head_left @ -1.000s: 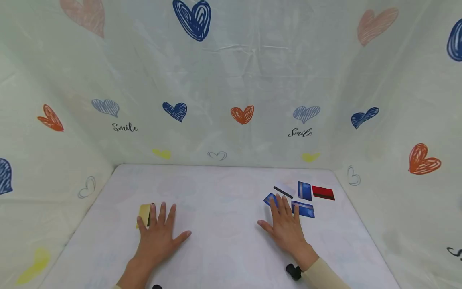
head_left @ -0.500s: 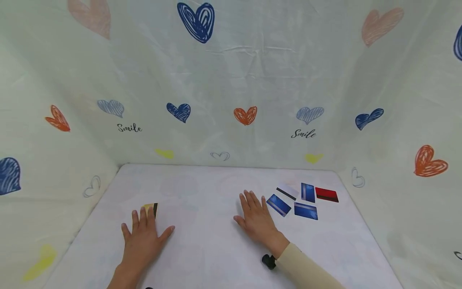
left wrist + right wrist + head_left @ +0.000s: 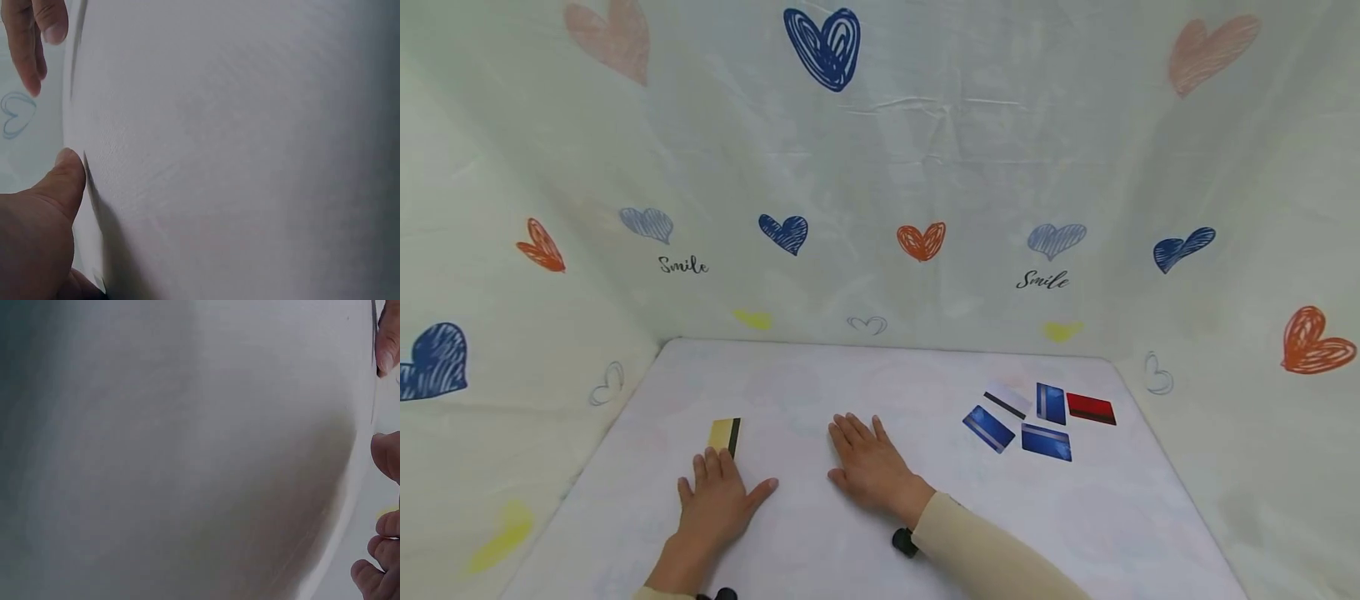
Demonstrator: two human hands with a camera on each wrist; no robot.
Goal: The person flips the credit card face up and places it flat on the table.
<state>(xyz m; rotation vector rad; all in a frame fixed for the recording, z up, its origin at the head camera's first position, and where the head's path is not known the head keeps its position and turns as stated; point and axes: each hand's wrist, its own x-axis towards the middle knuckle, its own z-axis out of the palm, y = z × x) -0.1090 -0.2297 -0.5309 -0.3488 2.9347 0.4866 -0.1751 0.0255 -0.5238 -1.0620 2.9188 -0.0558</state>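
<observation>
My left hand is spread with straight fingers, its fingertips overlapping the near end of a gold card with a black stripe. That card lies on the left of the white table. In the left wrist view its thumb shows at the edge. Near the middle of the table, my right hand reaches palm down with extended fingers and holds nothing. To its right lie three blue cards, a red card and a white card with a dark stripe.
A white cloth covers the table. Pale curtains printed with hearts and "Smile" stand behind it and on both sides. A small black device sits at the right wrist, below the sleeve.
My right hand has moved left, away from the blue cards to the table's middle. My left hand has shifted left and toward me, to the gold card's near end. The head view has turned slightly left.
</observation>
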